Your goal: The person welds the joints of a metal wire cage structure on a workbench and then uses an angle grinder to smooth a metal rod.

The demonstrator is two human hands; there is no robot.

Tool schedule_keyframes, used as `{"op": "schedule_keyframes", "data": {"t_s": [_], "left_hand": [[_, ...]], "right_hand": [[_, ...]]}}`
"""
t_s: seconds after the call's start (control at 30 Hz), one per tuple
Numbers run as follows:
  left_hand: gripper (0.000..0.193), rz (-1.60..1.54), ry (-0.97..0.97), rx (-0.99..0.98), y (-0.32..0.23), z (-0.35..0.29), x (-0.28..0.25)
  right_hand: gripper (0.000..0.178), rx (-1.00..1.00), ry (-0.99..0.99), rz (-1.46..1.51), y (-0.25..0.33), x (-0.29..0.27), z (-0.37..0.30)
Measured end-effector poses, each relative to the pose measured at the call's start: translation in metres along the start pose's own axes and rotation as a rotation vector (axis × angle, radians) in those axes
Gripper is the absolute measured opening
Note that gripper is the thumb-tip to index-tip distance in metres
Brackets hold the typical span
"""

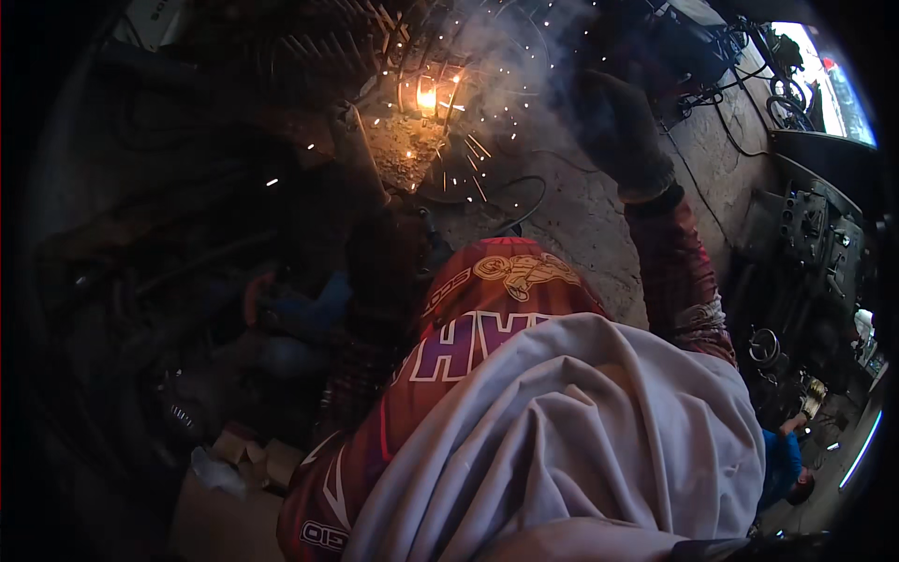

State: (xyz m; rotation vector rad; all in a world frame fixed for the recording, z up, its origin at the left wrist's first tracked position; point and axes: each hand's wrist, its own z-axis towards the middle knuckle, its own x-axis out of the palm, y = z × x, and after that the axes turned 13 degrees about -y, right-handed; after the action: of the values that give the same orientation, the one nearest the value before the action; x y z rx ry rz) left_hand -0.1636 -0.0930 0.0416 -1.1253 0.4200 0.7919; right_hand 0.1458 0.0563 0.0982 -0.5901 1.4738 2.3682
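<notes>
A bright orange glow [427,98] burns at the far middle, throwing sparks and smoke over a rough, crusted piece [401,155] lit from above. Just left of that piece is my left hand [360,159] in a worn glove, mostly in shadow; its fingers and anything in them do not show clearly. My right hand [620,131], in a thick dark glove, is raised to the right of the glow, in the smoke. Darkness and smoke hide its fingers and whatever it may hold. Curved metal rods [323,45] stand in rows behind the glow.
Cables [740,131] run along the right side of the concrete floor [581,225]. A dark machine with knobs [819,225] stands at the right. Another person in blue [782,464] is at the lower right. A cardboard box [239,454] sits at the lower left.
</notes>
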Motion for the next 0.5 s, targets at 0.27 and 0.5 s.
{"op": "schedule_keyframes", "data": {"t_s": [0.27, 0.5], "left_hand": [[0.019, -0.559, -0.008, -0.802, -0.004, -0.009, 0.008], [0.028, -0.458, 0.034, -0.826, -0.009, -0.003, 0.007]], "right_hand": [[0.019, -0.279, 0.053, -0.392, 0.018, -0.004, 0.012], [0.021, -0.159, -0.03, -0.314, 0.038, 0.001, 0.014]]}}
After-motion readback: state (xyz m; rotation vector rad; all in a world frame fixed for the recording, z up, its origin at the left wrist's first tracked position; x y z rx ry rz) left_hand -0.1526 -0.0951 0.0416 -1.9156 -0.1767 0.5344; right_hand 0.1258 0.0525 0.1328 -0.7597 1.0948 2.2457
